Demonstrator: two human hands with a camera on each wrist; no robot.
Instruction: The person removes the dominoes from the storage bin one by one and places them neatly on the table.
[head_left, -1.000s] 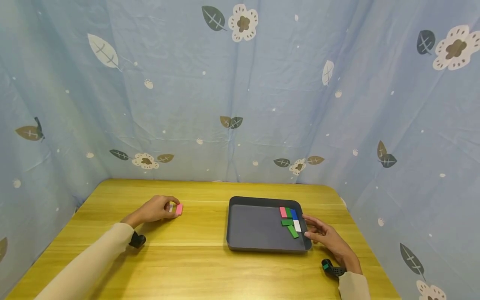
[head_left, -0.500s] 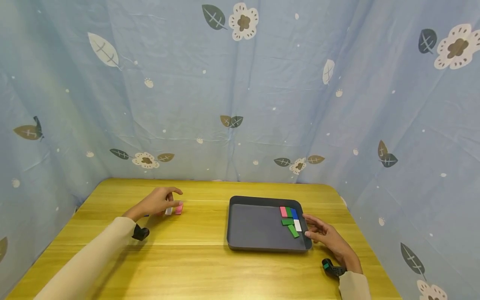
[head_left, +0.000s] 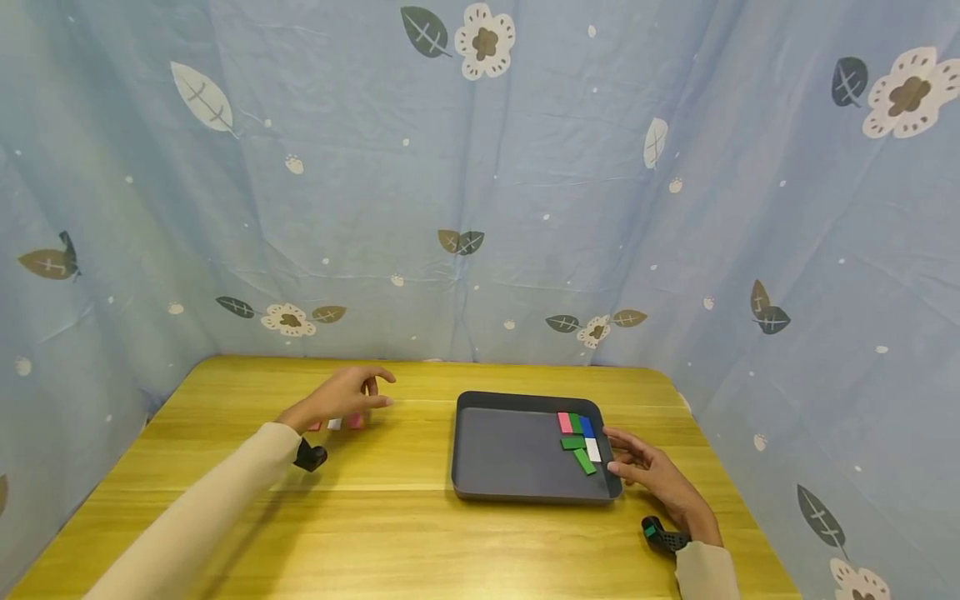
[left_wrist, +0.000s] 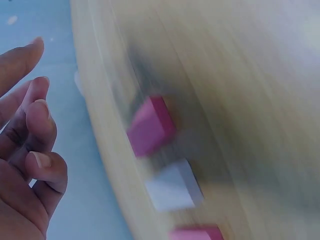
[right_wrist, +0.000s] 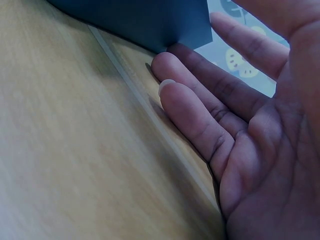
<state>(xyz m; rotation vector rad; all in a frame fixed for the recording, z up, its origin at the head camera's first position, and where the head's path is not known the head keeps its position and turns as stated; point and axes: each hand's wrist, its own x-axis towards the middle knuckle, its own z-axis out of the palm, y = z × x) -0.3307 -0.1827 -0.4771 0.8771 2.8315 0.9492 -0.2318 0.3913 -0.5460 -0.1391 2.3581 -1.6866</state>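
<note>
My left hand [head_left: 341, 398] hovers with fingers apart and holds nothing. Below it on the table lie a pink block [left_wrist: 150, 127], a white block [left_wrist: 175, 187] and another pink block [left_wrist: 197, 234], which the left wrist view cuts off. The right hand [head_left: 660, 482] stays at the right side of a dark grey tray [head_left: 454, 450], its fairly straight fingers touching the outer wall [right_wrist: 145, 25]. Inside the tray's right part are a pink block [head_left: 565, 422], a blue block [head_left: 587, 427], a white block [head_left: 593, 450] and several green blocks [head_left: 584, 462].
A yellow wooden table [head_left: 420, 542] carries everything. Behind and beside it hangs a blue curtain [head_left: 360, 192] with leaf and flower prints. Both wrists wear a black device [head_left: 662, 535].
My left hand has drawn off the pink block, rising and shifting to the right without anything in it. The right hand and the tray with its blocks have stayed put.
</note>
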